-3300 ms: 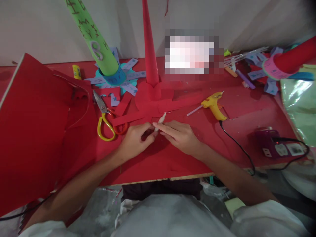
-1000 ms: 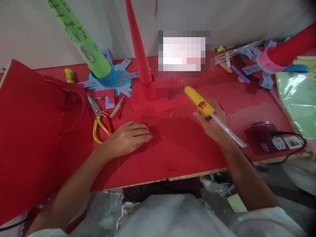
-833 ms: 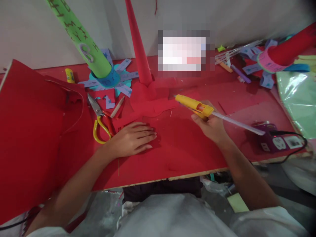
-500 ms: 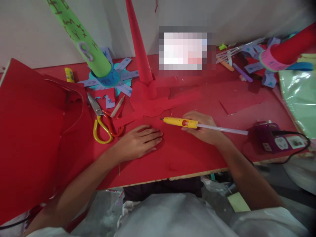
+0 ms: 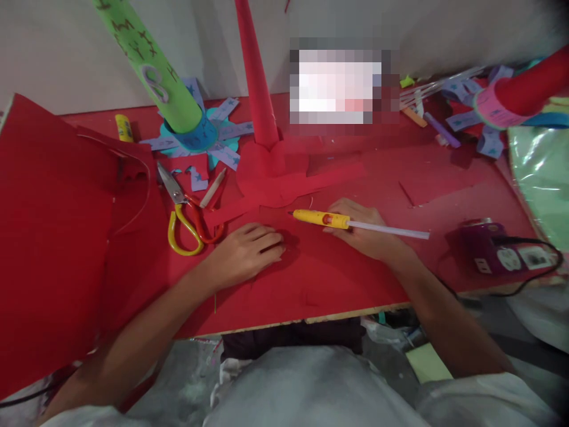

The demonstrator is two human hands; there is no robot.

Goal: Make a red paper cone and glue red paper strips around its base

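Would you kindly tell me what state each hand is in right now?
Left hand: open, palm down, fingers slightly bent, no held object visible.
Right hand: closed, holding the yellow glue gun.

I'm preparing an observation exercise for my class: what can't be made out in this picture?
All in the head view:
- Glue gun: grip hidden by its barrel and the right hand.
- Left hand: its own back hides whatever is under the palm.
- Green tube and red cone: tops cut off by the upper edge.
- Red tube: far end cut off by the right edge.
- Pixelated patch: blurring hides what is there.
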